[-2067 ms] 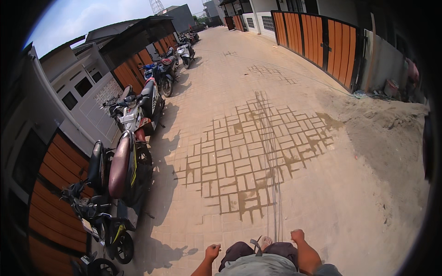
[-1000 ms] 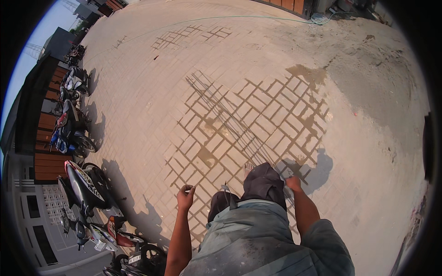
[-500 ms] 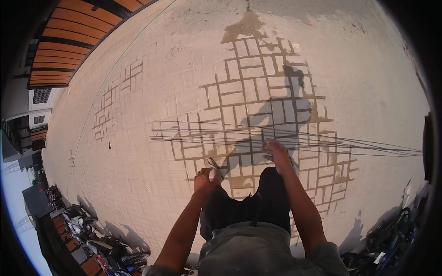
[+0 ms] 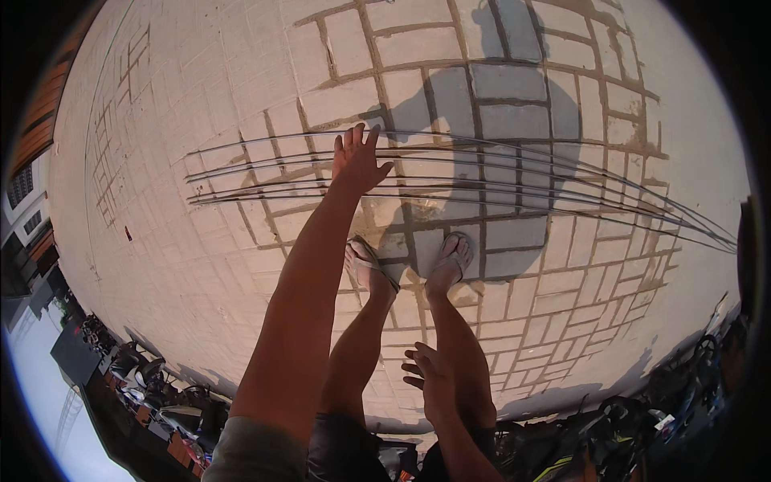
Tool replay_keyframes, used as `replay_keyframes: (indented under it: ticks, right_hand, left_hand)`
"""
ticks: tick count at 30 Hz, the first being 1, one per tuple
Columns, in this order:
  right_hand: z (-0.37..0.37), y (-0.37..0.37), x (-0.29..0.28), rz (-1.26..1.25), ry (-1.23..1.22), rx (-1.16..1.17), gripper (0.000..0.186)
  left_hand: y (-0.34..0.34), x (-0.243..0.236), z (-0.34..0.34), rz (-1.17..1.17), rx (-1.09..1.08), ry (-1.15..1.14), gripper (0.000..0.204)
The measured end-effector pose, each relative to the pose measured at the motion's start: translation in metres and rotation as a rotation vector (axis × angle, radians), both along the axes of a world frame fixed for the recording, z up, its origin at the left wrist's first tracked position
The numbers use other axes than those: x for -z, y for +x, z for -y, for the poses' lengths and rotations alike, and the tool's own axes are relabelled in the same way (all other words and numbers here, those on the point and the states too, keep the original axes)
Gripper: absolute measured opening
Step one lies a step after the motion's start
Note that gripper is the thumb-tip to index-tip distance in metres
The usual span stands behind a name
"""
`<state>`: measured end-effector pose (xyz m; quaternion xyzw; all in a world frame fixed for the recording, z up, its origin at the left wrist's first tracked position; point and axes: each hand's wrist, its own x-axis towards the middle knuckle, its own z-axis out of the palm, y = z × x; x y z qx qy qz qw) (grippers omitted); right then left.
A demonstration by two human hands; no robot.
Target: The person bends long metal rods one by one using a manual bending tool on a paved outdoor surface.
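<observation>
Several long, thin metal rods (image 4: 466, 180) lie across the paving in front of my feet, spread apart at the left and drawn close together at the far right. My left hand (image 4: 359, 161) is stretched out over the rods left of centre, fingers spread, fingertips near the farthest rod. Whether it touches one I cannot tell. Beside my right knee hangs my right hand (image 4: 431, 381), with fingers apart and nothing in it. My sandalled left foot (image 4: 369, 263) and right foot (image 4: 452, 259) stand just on the near side of the rods.
Concrete paving blocks (image 4: 514, 233) with dark, sandy joints cover the ground, and my shadow falls over them. Parked motorbikes (image 4: 173, 402) stand at the lower left, with more vehicles (image 4: 618, 434) at the lower right. An orange slatted gate (image 4: 36, 120) edges the far left.
I have bent lower, so the rods look nearer. My left hand has left my left knee and reached forward over the rods. My right hand has drawn back to beside my right knee.
</observation>
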<state>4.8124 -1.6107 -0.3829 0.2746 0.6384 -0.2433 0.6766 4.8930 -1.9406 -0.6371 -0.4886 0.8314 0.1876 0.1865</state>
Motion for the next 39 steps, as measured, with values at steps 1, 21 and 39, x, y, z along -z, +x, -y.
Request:
replay_keyframes:
  ticks: [1, 21, 39]
  right_hand:
    - [0.000, -0.002, -0.001, 0.022, -0.096, -0.055, 0.040]
    - [-0.014, -0.016, 0.010, 0.085, -0.076, 0.131, 0.042]
    - [-0.014, -0.020, 0.014, 0.064, -0.098, 0.139, 0.039]
  left_hand:
    - [-0.014, 0.020, -0.003, -0.001, 0.009, -0.017, 0.086]
    - [0.014, 0.084, -0.103, -0.009, 0.201, 0.003, 0.064]
    - [-0.030, 0.108, -0.076, 0.087, 0.741, -0.040, 0.034]
